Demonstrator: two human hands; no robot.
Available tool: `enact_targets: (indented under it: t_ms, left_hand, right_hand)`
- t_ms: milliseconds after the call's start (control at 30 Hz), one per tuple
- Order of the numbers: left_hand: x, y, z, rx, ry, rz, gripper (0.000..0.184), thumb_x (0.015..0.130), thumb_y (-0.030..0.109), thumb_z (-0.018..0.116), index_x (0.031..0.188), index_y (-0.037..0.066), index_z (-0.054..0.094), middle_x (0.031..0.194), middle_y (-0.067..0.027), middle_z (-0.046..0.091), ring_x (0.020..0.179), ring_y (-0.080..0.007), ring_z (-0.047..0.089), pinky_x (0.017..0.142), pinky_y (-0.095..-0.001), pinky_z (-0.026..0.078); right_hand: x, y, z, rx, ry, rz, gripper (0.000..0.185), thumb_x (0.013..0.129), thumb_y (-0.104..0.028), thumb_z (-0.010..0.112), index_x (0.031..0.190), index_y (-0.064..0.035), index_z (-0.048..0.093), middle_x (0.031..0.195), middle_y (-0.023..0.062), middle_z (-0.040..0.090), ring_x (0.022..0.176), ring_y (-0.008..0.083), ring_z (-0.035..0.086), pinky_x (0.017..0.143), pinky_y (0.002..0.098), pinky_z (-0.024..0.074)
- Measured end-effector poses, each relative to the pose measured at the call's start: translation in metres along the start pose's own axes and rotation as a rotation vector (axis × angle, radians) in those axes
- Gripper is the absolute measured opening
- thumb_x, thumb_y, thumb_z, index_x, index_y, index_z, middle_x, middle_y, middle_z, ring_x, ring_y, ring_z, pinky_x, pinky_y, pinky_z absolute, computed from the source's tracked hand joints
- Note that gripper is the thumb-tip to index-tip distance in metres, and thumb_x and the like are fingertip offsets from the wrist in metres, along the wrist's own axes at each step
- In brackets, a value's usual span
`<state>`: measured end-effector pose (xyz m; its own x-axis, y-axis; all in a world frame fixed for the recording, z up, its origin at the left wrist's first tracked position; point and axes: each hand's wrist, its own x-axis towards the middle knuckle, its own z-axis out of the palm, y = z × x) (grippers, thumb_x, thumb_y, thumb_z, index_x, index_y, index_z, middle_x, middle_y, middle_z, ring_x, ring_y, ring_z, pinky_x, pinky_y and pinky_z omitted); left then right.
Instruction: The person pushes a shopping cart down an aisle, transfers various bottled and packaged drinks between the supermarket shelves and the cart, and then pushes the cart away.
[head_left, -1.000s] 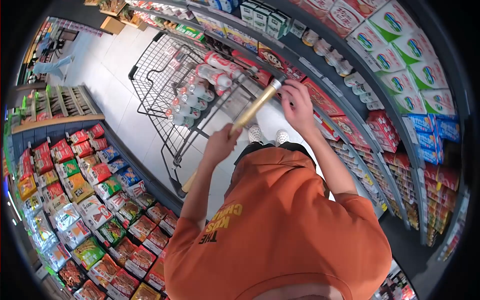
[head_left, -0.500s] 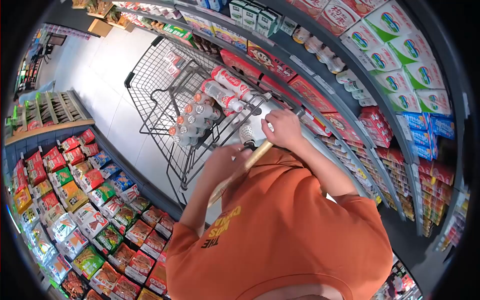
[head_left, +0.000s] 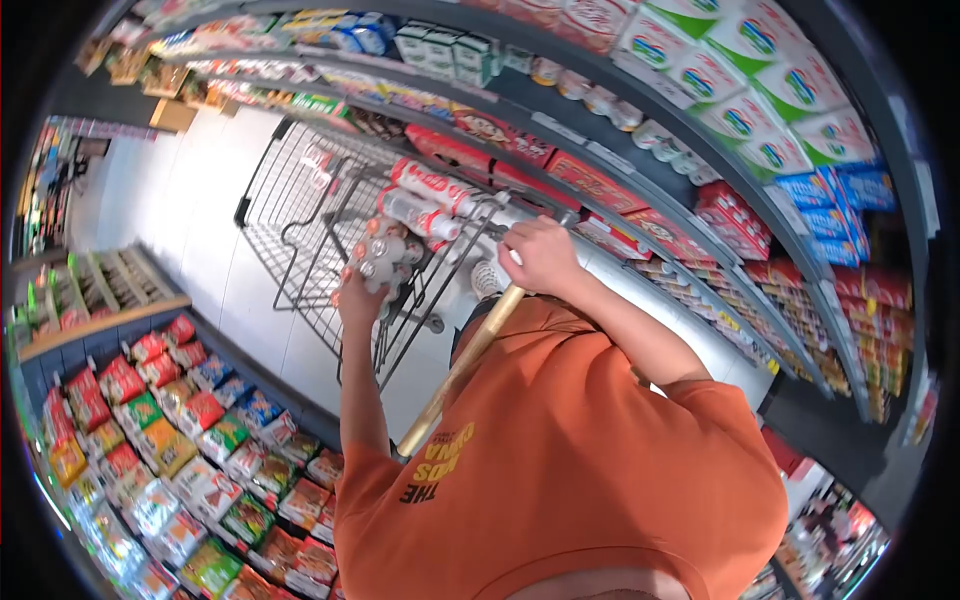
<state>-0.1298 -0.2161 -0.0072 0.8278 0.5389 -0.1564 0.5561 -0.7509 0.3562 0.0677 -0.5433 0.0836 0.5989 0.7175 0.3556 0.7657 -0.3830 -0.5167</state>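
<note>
My left hand (head_left: 360,298) reaches into the shopping cart (head_left: 290,230), its fingers curled around the near end of a pack of clear bottles (head_left: 383,252) with orange caps. Its fingertips are partly hidden against the bottles. My right hand (head_left: 540,256) is wrapped around the cart's golden push bar (head_left: 462,372), near the bar's far right end. Beside the pack lie a red-and-white bottle (head_left: 430,183) and a clear bottle with a red-and-white label (head_left: 420,213).
On the right, shelves (head_left: 560,130) hold drink cartons, red boxes (head_left: 595,184) and cans. At lower left stands a display (head_left: 190,310) full of bagged snacks (head_left: 165,445). Pale floor tiles (head_left: 200,190) run ahead of the cart.
My left hand has gone from beside the push bar forward into the cart, onto the bottle pack. The pack's caps now face more upward. My right hand has stayed on the bar.
</note>
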Motion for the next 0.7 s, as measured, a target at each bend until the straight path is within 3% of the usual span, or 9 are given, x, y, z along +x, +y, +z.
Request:
enact_targets:
  t_ms: [33, 133, 167, 467, 600, 700]
  left_hand:
    - [0.002, -0.004, 0.003, -0.033, 0.034, 0.022, 0.056, 0.064, 0.028, 0.09, 0.107, 0.0, 0.067, 0.1, -0.018, 0.071, 0.091, -0.0356, 0.069, 0.08, -0.0444, 0.055]
    - [0.018, -0.022, 0.012, 0.098, -0.126, -0.027, 0.054, 0.063, 0.03, 0.091, 0.103, 0.001, 0.069, 0.097, -0.0163, 0.071, 0.085, -0.0332, 0.071, 0.075, -0.0434, 0.056]
    - [0.027, -0.048, 0.028, -0.034, -0.138, 0.021, 0.054, 0.061, 0.032, 0.091, 0.1, 0.002, 0.071, 0.096, -0.0155, 0.072, 0.084, -0.0318, 0.071, 0.075, -0.0437, 0.056]
    - [0.03, -0.043, 0.028, 0.059, -0.17, 0.055, 0.054, 0.06, 0.036, 0.091, 0.093, -0.001, 0.072, 0.086, -0.0172, 0.072, 0.08, -0.0324, 0.071, 0.072, -0.0438, 0.056]
    - [0.03, -0.036, 0.006, 0.145, -0.215, 0.08, 0.054, 0.06, 0.039, 0.091, 0.089, -0.003, 0.072, 0.082, -0.0181, 0.071, 0.078, -0.0328, 0.071, 0.071, -0.0441, 0.056]
    - [0.02, 0.005, -0.063, 0.207, -0.251, 0.078, 0.055, 0.06, 0.041, 0.091, 0.086, -0.004, 0.073, 0.079, -0.0188, 0.071, 0.077, -0.0332, 0.071, 0.071, -0.0442, 0.056]
  right_hand:
    - [0.0, 0.001, 0.001, 0.004, -0.014, 0.015, 0.019, 0.081, -0.019, 0.064, 0.07, -0.0045, 0.065, 0.07, 0.0099, 0.064, 0.071, 0.0298, 0.065, 0.069, 0.0413, 0.0496]
    - [0.0, 0.001, -0.002, 0.029, -0.033, 0.031, 0.019, 0.081, -0.02, 0.063, 0.071, -0.0044, 0.066, 0.072, 0.0108, 0.065, 0.073, 0.0304, 0.066, 0.072, 0.0426, 0.0503]
    - [0.0, 0.002, 0.0, 0.035, -0.026, 0.026, 0.019, 0.081, -0.02, 0.063, 0.071, -0.0045, 0.066, 0.072, 0.0108, 0.065, 0.074, 0.0304, 0.066, 0.072, 0.0428, 0.0503]
    - [0.001, 0.001, 0.002, -0.004, -0.024, 0.025, 0.018, 0.081, -0.02, 0.063, 0.072, -0.0054, 0.067, 0.075, 0.0104, 0.067, 0.075, 0.0305, 0.067, 0.075, 0.0417, 0.0507]
    - [0.003, 0.001, 0.002, 0.009, -0.029, 0.037, 0.018, 0.081, -0.021, 0.063, 0.074, -0.0058, 0.068, 0.077, 0.0105, 0.068, 0.078, 0.0312, 0.067, 0.078, 0.0421, 0.0513]
    - [0.004, 0.001, 0.004, 0.046, -0.031, 0.038, 0.02, 0.083, -0.024, 0.063, 0.074, -0.0058, 0.068, 0.079, 0.0105, 0.068, 0.08, 0.0315, 0.067, 0.079, 0.043, 0.0514]
